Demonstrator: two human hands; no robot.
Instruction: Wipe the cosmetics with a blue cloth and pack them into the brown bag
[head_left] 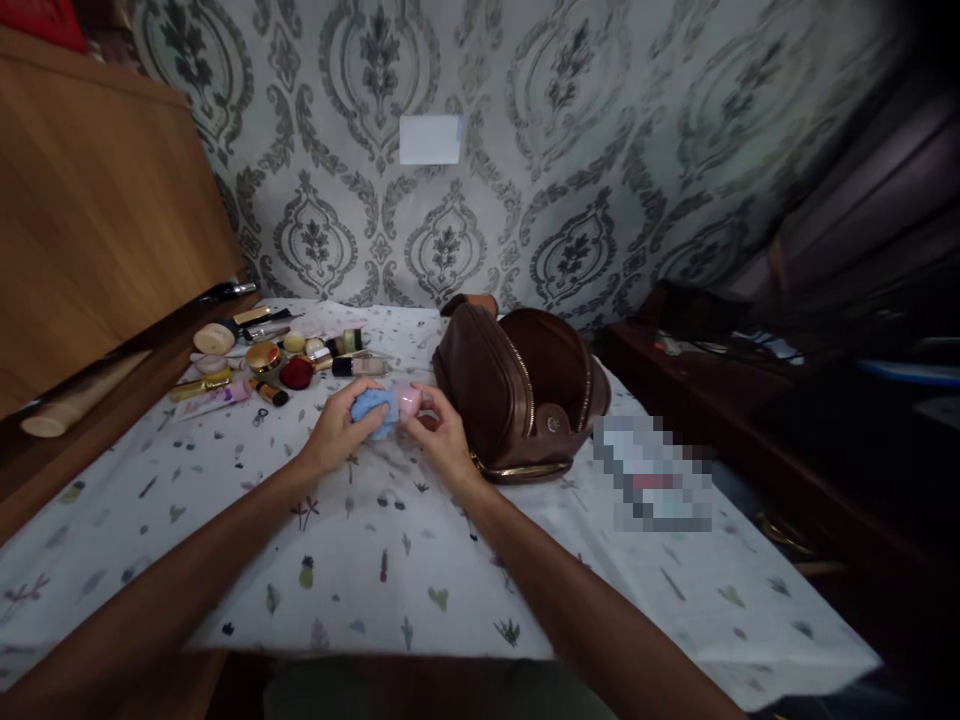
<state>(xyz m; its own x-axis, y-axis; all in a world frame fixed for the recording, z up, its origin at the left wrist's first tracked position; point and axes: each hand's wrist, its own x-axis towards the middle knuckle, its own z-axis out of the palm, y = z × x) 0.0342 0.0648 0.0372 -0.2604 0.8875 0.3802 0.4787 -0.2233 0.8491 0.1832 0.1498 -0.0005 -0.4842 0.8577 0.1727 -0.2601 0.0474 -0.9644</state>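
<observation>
My left hand (339, 430) is closed on a crumpled blue cloth (378, 410) and presses it against a small pink rounded object (409, 400). My right hand (444, 435) pinches that pink object from the right side. Both hands hover just above the white patterned tablecloth (375, 560), right beside an open brown leather bag (525, 390) with gold zips.
Several cosmetics lie in a cluster at the back left: a gold compact (263, 356), a red round case (297, 373), a pink tube (214, 401), small bottles (358, 366). A wooden cabinet (97, 210) stands on the left, a dark side table (720, 370) on the right.
</observation>
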